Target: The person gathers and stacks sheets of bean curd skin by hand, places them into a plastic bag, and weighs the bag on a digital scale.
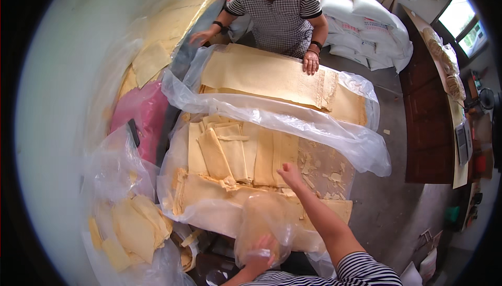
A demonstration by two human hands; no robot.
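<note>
My left hand [264, 249] is against a clear plastic bag [261, 223] at the table's near edge, its fingers blurred through the film; something tan shows through the bag. Over the folded thin tan sheets [272, 155] in the table's middle, my right hand [289, 175] is closed in a fist; whatever its fingers may hold is hidden. More folded sheets [214, 150] overlap to its left, with ragged edges. A long tan sheet [209, 194] lies along the near side. Broken tan flakes [334, 176] are scattered to the right.
Across the table a person [280, 19] rests one hand on a wide stack of tan sheets [261, 71]. Clear plastic film [293, 129] runs between. A pink bag [138, 118] and plastic-wrapped sheets [138, 223] lie left. White sacks [361, 24] and a dark wooden cabinet [426, 118] stand right.
</note>
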